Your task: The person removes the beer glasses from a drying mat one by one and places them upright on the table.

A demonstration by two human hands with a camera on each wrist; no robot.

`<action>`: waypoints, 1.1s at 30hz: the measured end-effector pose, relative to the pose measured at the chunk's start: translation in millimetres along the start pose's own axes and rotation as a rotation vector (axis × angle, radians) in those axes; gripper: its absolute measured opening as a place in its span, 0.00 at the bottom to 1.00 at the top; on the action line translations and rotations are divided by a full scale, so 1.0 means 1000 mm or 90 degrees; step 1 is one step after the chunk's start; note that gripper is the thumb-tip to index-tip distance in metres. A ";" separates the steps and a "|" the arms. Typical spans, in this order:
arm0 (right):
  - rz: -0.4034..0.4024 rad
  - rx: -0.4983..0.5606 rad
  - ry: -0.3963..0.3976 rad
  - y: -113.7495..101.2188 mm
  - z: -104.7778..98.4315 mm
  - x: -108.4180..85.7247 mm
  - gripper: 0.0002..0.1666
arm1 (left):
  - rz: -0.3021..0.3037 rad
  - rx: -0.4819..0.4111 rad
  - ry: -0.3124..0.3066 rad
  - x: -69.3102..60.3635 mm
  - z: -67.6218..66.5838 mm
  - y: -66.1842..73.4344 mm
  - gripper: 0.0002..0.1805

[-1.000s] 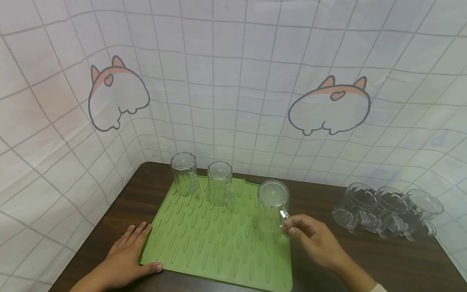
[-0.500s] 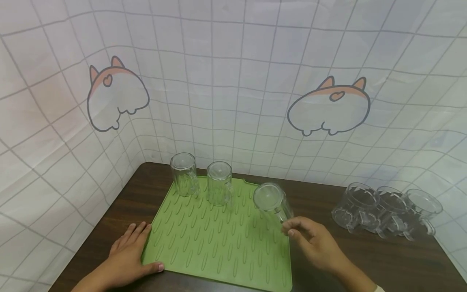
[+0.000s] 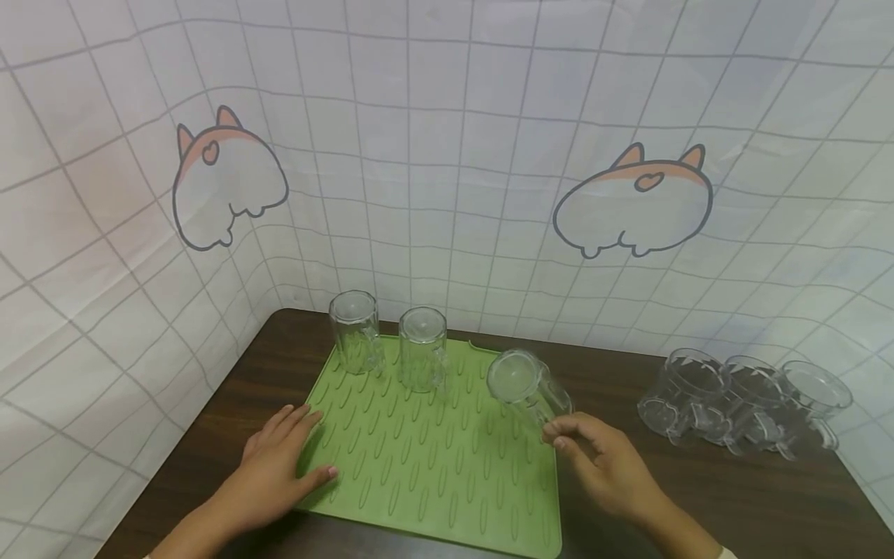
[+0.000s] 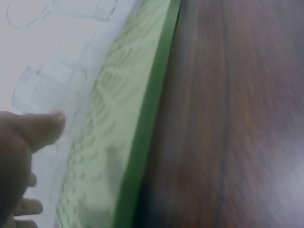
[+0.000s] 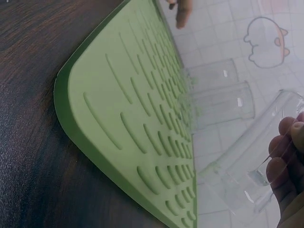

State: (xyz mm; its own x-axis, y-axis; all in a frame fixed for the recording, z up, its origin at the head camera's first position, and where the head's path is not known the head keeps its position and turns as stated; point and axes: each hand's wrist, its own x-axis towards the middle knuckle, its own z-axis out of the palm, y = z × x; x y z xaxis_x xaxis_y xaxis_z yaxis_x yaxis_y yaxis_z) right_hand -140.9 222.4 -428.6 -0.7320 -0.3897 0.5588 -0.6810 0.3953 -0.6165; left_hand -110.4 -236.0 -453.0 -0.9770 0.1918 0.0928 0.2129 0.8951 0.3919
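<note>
My right hand (image 3: 611,470) pinches the handle of a clear glass mug (image 3: 517,379) over the right part of a green ridged drying mat (image 3: 419,489). That mug is tilted, its base up and facing left toward me; the right wrist view shows fingers (image 5: 278,147) curled at its handle. Two more glass mugs stand upside down at the mat's back left, one at the corner (image 3: 355,334) and one beside it (image 3: 423,349). With fingers spread, my left hand (image 3: 275,466) hovers above the mat's left edge, holding nothing.
Several upright clear mugs (image 3: 750,400) stand close together on the dark wooden table (image 3: 615,380) at the right. A white curtain (image 3: 433,155) with a grid and cartoon animals hangs behind and along both sides.
The mug in my right hand has gone from upside down and level to tilted, its base swinging left. My left hand has lifted off the mat's left edge and moved right and up.
</note>
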 end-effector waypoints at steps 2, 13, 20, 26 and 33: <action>-0.014 -0.002 0.002 0.001 0.000 0.000 0.20 | 0.024 -0.015 0.017 0.006 -0.001 0.008 0.44; -0.066 -0.003 0.012 0.004 0.003 0.000 0.23 | 0.118 -0.079 0.055 0.030 0.000 0.045 0.38; -0.083 -0.007 0.010 0.002 0.004 0.000 0.24 | 0.102 -0.102 0.029 0.036 -0.003 0.059 0.40; -0.112 0.000 0.015 0.003 0.005 0.000 0.26 | 0.097 -0.118 0.017 0.043 -0.004 0.068 0.42; -0.115 -0.013 0.014 0.001 0.005 0.001 0.26 | 0.108 -0.130 0.005 0.047 -0.004 0.075 0.42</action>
State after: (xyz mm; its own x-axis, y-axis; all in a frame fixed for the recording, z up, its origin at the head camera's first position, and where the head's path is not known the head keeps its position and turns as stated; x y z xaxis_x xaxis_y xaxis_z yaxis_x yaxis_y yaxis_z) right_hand -142.2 218.0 -431.7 -0.5985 -0.4377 0.6710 -0.8011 0.3378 -0.4941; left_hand -139.8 -161.5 -415.5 -0.9276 0.3278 0.1795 0.3710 0.7503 0.5471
